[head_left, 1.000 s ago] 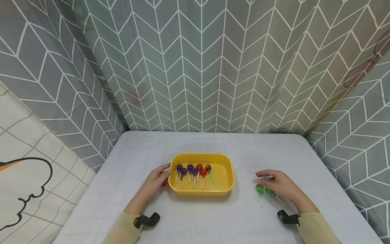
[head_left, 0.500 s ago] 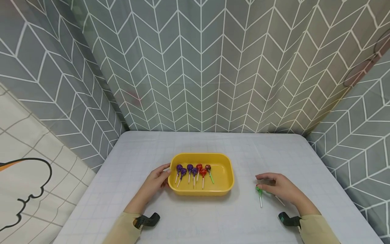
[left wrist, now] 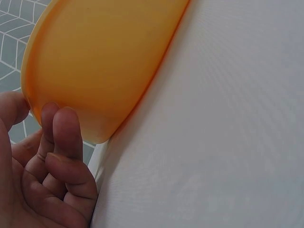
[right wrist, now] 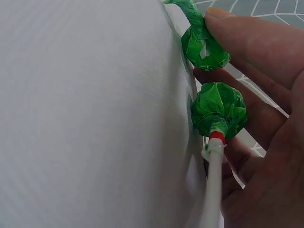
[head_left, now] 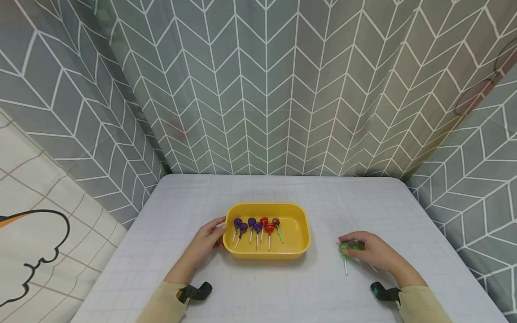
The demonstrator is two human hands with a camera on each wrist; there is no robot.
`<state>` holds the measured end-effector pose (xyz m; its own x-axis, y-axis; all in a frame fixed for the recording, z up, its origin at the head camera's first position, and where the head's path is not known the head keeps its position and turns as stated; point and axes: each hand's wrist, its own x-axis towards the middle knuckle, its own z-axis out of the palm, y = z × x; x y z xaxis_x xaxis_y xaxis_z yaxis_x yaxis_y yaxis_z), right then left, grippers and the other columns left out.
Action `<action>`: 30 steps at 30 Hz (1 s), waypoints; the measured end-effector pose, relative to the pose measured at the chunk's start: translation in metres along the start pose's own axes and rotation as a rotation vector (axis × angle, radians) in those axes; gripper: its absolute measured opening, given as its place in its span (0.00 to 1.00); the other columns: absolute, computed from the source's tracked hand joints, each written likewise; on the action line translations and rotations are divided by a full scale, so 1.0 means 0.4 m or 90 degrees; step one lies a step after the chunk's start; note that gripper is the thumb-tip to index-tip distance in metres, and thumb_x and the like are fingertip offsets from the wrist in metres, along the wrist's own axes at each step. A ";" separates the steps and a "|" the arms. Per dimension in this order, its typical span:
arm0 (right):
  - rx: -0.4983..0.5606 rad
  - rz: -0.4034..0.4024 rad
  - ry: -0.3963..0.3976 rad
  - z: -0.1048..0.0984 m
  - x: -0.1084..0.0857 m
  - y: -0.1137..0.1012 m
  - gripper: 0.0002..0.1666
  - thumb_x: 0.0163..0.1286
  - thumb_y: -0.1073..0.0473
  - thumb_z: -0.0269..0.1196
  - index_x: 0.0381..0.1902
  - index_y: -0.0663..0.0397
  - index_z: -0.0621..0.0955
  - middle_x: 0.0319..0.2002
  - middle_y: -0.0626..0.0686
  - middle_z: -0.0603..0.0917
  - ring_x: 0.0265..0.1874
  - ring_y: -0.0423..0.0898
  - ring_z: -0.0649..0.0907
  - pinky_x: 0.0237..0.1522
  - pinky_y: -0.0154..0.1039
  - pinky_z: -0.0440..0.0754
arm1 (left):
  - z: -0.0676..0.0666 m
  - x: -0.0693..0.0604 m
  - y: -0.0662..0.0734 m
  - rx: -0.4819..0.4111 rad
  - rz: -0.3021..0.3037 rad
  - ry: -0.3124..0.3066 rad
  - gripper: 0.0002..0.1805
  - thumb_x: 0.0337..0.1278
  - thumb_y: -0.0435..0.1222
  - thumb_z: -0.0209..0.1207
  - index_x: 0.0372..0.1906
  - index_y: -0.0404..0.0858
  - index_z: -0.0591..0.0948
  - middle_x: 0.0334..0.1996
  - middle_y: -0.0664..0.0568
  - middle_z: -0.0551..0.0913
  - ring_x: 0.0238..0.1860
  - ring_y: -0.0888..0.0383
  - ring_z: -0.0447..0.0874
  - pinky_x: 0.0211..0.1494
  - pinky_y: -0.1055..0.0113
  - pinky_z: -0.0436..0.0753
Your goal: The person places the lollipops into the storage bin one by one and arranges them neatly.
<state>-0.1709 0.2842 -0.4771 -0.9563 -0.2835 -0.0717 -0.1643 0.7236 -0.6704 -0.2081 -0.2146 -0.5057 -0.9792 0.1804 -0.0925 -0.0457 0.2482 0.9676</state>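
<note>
My left hand point(head_left: 208, 235) holds the left end of a yellow tray point(head_left: 300, 229), thumb at the rim and fingers against the outer wall point(left wrist: 95, 126). Inside lie several purple lollipops point(head_left: 252, 222), two red lollipops point(head_left: 269, 229) and a dark red lollipop point(head_left: 276, 221) with a green stick. To the right, my right hand point(head_left: 373, 252) is low over the table, thumb and forefinger around the head of a green lollipop point(right wrist: 204, 50). A second green lollipop point(right wrist: 218, 109) with a white stick lies under the palm, partly hidden in the head view.
The table point(head_left: 274, 291) has a white cloth and stands against a grey chevron-patterned curtain point(head_left: 250, 89). Each wrist wears a black camera; the left camera point(head_left: 195, 291) sits below the tray. White table surface lies between the tray and my right hand.
My right hand has sunk slightly and its thumb and forefinger have closed in around the left green lollipop. The left hand and tray stay where they were.
</note>
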 end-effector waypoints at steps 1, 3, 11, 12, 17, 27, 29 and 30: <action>-0.001 -0.003 0.000 0.000 0.000 0.000 0.21 0.61 0.48 0.72 0.51 0.47 0.85 0.49 0.45 0.84 0.55 0.55 0.79 0.57 0.59 0.73 | 0.000 0.000 0.000 0.000 0.000 0.000 0.30 0.68 0.55 0.56 0.70 0.48 0.71 0.34 0.46 0.84 0.30 0.50 0.78 0.32 0.63 0.78; -0.003 -0.005 -0.001 -0.001 0.000 0.001 0.20 0.61 0.48 0.72 0.50 0.46 0.86 0.48 0.45 0.84 0.53 0.53 0.79 0.56 0.59 0.73 | 0.000 -0.001 0.001 -0.002 -0.001 0.000 0.30 0.68 0.55 0.56 0.70 0.48 0.71 0.34 0.46 0.84 0.30 0.50 0.78 0.32 0.63 0.78; 0.002 -0.010 -0.006 -0.001 0.000 0.006 0.17 0.61 0.48 0.72 0.47 0.44 0.86 0.45 0.43 0.84 0.51 0.51 0.80 0.54 0.56 0.75 | 0.000 -0.004 0.004 -0.007 -0.002 0.002 0.30 0.68 0.54 0.57 0.69 0.47 0.72 0.34 0.46 0.84 0.30 0.50 0.78 0.32 0.63 0.78; 0.002 -0.011 -0.005 -0.001 0.000 0.007 0.17 0.61 0.48 0.72 0.47 0.44 0.86 0.45 0.43 0.84 0.51 0.51 0.80 0.54 0.56 0.75 | 0.000 -0.004 0.004 -0.008 -0.002 0.002 0.30 0.68 0.54 0.57 0.69 0.47 0.72 0.34 0.46 0.84 0.30 0.50 0.78 0.32 0.63 0.78; -0.005 -0.008 0.004 -0.001 0.001 0.010 0.20 0.61 0.46 0.72 0.49 0.45 0.86 0.47 0.43 0.84 0.52 0.50 0.80 0.55 0.55 0.75 | -0.001 0.000 0.002 -0.011 0.000 0.000 0.30 0.68 0.55 0.56 0.69 0.48 0.72 0.34 0.45 0.84 0.30 0.50 0.78 0.32 0.63 0.78; -0.032 0.014 0.022 0.003 0.003 0.004 0.20 0.59 0.44 0.73 0.46 0.44 0.87 0.45 0.45 0.85 0.51 0.52 0.81 0.54 0.57 0.75 | -0.001 0.003 -0.003 -0.015 0.004 -0.008 0.30 0.68 0.55 0.56 0.70 0.48 0.71 0.34 0.45 0.84 0.30 0.50 0.79 0.32 0.63 0.78; -0.037 0.017 0.022 0.003 0.003 0.001 0.20 0.59 0.44 0.72 0.46 0.43 0.87 0.45 0.45 0.85 0.52 0.53 0.80 0.55 0.57 0.75 | -0.001 0.003 -0.002 -0.013 0.003 -0.007 0.30 0.68 0.54 0.56 0.70 0.47 0.71 0.34 0.45 0.84 0.30 0.50 0.79 0.32 0.63 0.78; -0.039 0.019 0.022 0.003 0.003 0.001 0.19 0.59 0.44 0.72 0.46 0.43 0.87 0.45 0.45 0.85 0.52 0.53 0.80 0.55 0.57 0.75 | -0.001 0.002 -0.002 -0.013 0.002 -0.007 0.30 0.69 0.54 0.56 0.70 0.47 0.71 0.34 0.45 0.84 0.30 0.50 0.79 0.32 0.63 0.78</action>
<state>-0.1718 0.2832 -0.4784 -0.9687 -0.2395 -0.0646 -0.1486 0.7690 -0.6218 -0.2090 -0.2151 -0.5063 -0.9773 0.1913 -0.0911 -0.0460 0.2282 0.9725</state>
